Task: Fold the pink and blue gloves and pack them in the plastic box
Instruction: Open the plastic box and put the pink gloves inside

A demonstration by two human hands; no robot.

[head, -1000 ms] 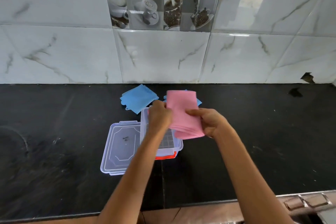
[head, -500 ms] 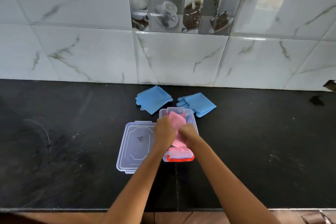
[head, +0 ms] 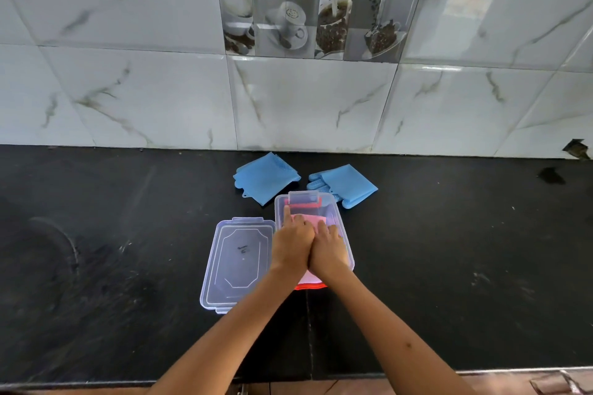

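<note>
A clear plastic box with red clips stands on the black counter. Folded pink gloves lie inside it, mostly hidden under my hands. My left hand and my right hand sit side by side in the box, fingers flat, pressing down on the pink gloves. Two folded blue gloves lie behind the box: one at the back left, the other at the back right, touching the box's far corner.
The box's clear lid lies flat on the counter directly left of the box. A tiled wall rises behind the blue gloves. The counter's front edge runs below my forearms.
The folded pink gloves, held above the box a second ago, went down into it. Both hands followed and now press flat on them inside the box.
</note>
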